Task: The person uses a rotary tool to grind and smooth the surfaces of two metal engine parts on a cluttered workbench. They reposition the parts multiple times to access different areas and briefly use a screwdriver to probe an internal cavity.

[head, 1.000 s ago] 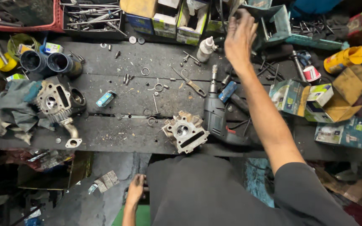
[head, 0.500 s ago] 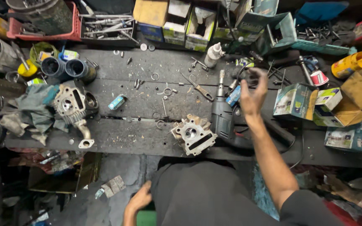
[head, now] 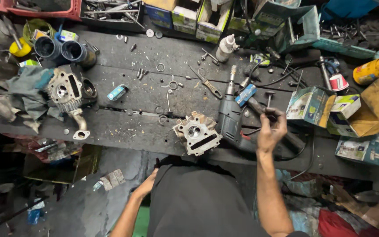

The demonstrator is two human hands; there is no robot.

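My right hand (head: 271,130) hovers over the bench's near edge, fingers closed on a thin metal valve (head: 268,100) whose flat head points away from me. Just left of that hand lies a grey electric drill (head: 230,116), its bit pointing to the far side. Next to the drill, a small aluminium cylinder head (head: 197,133) sits at the bench's front edge. My left hand (head: 148,184) hangs low beside my dark shirt, below the bench, holding nothing.
A second engine head with a bent pipe (head: 66,90) rests on a rag (head: 16,90) at the left. Washers, bolts and a white bottle (head: 225,46) litter the dark bench (head: 123,129). Cardboard boxes (head: 312,105) crowd the right; parts trays line the back.
My right hand pulled back from the far boxes to the near edge by the drill and now grips the valve. The left hand stayed low by my waist.
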